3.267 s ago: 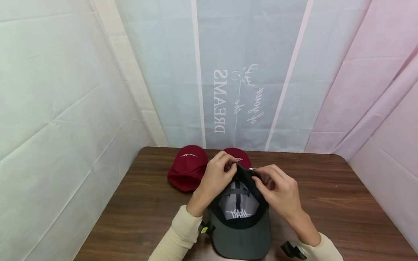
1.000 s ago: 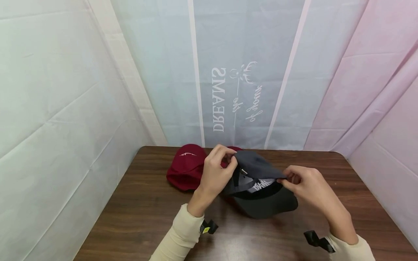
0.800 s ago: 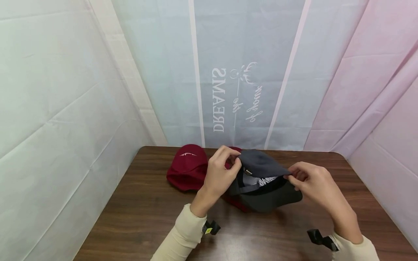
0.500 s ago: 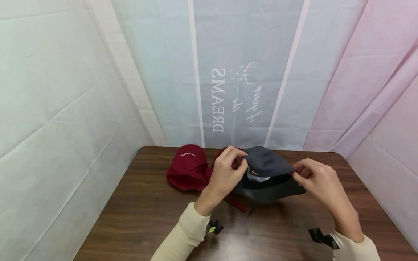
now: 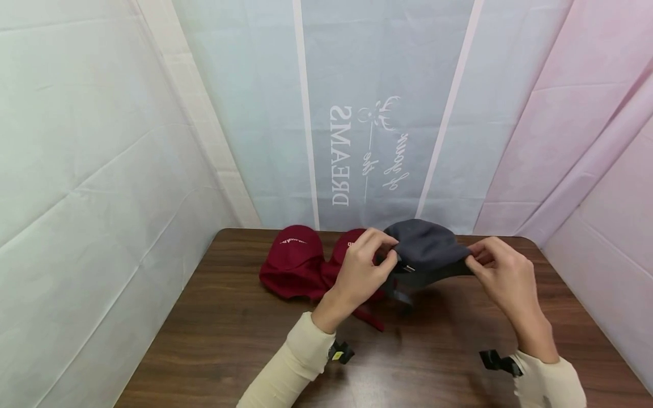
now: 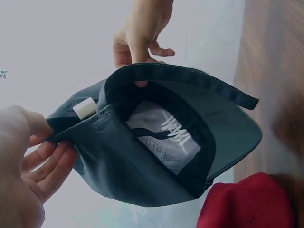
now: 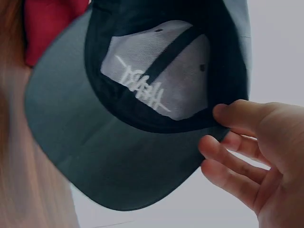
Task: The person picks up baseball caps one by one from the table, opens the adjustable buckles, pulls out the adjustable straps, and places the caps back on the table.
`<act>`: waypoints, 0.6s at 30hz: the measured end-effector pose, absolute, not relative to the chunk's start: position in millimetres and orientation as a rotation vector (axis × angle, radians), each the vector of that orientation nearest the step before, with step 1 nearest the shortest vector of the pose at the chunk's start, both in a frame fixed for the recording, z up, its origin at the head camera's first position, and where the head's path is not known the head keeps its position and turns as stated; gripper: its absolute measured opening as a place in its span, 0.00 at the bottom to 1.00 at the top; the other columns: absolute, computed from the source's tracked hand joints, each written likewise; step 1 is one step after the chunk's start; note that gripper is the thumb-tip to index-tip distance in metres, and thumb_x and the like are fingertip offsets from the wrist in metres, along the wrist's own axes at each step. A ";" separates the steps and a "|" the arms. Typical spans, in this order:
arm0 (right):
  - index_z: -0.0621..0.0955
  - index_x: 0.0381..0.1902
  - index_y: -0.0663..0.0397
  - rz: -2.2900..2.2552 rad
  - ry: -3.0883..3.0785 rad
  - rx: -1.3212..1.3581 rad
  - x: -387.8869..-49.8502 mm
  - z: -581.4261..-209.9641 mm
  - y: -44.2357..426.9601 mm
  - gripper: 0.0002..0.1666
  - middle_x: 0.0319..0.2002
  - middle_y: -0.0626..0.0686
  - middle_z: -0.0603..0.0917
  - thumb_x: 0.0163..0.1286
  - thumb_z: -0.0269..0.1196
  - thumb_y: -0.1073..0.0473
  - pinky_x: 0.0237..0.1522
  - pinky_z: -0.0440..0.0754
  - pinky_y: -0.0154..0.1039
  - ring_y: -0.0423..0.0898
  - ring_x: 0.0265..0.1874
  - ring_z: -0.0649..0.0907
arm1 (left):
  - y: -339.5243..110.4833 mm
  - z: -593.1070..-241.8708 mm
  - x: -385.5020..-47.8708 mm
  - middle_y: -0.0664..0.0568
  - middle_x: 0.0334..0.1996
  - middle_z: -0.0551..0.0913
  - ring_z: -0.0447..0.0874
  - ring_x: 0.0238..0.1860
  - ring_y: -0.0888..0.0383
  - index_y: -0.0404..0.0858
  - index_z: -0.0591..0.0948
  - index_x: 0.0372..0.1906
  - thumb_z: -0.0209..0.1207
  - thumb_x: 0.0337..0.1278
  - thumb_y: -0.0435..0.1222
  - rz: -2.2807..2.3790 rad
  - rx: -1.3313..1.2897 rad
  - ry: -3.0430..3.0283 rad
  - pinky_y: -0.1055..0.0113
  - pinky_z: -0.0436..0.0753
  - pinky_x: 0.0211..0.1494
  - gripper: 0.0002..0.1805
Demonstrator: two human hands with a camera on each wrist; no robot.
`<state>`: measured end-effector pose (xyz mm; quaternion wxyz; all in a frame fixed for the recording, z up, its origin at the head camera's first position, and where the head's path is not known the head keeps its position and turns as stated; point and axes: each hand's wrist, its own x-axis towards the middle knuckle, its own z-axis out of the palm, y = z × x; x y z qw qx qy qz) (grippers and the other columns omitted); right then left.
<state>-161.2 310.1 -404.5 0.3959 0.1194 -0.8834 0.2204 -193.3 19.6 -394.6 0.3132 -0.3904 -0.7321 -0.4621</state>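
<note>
A dark grey baseball cap (image 5: pixel 425 246) is held above the table between both hands, crown up in the head view. My left hand (image 5: pixel 366 263) pinches its back edge near a small metal buckle (image 6: pixel 85 108). Opposite, my right hand (image 5: pixel 505 275) pinches the rim at the side, close to the brim (image 7: pixel 95 156). The left wrist view shows the adjusting strap (image 6: pixel 190 76) with one end hanging loose. White stitched lettering (image 7: pixel 142 88) shows on the pale lining inside the crown. Head view hides the inside.
Two dark red caps stand side by side at the back of the brown wooden table (image 5: pixel 214 340), a left one (image 5: pixel 293 252) and a right one (image 5: pixel 347 246), partly behind my left hand. A red strap (image 5: pixel 369 320) lies in front. Fabric curtains (image 5: pixel 388 56) surround the table.
The grey cap has gone from inside-up, brim towards me, to crown-up, and has shifted right and lifted. My right hand moved from the back strap to the side rim; both hands rose lately.
</note>
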 end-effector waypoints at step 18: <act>0.82 0.32 0.60 0.573 -2.099 0.199 -184.8 -436.1 326.5 0.12 0.34 0.56 0.87 0.56 0.77 0.70 0.31 0.68 0.18 0.06 0.37 0.68 | 44.4 -417.9 -198.2 0.52 0.44 0.85 0.84 0.43 0.62 0.39 0.85 0.47 0.65 0.68 0.28 -1.053 -1.121 -2.024 0.80 0.82 0.50 0.07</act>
